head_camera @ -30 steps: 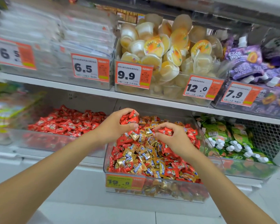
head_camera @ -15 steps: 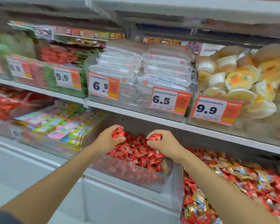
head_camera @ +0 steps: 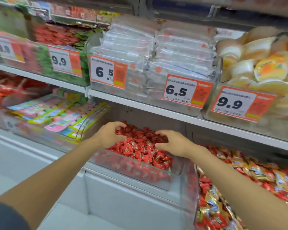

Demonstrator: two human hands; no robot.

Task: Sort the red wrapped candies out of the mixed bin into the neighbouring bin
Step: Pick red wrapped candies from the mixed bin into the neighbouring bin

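My left hand (head_camera: 109, 136) and right hand (head_camera: 173, 143) hover palm-down over the red wrapped candies (head_camera: 140, 146), a heap of small, crinkly, glossy foil pillows with twisted ends. They fill the neighbouring bin (head_camera: 176, 170), a clear hard-plastic trough with a rounded front wall. My left fingers (head_camera: 120, 125) arch into a loose C with red wrappers showing in the gap; I cannot tell whether any is pinched or just part of the pile. My right fingers (head_camera: 161, 132) are loosely spread and hold nothing. Just to my right, touching side by side, sits the mixed bin (head_camera: 189, 188), where red wrappers are jumbled with gold and blue ones. To the left lie flat pink and yellow packets (head_camera: 56, 113). The white shelf (head_camera: 173, 116) above carries stacked clear packs (head_camera: 156, 47), domed jelly cups (head_camera: 264, 67) and orange-edged price tags (head_camera: 188, 91).
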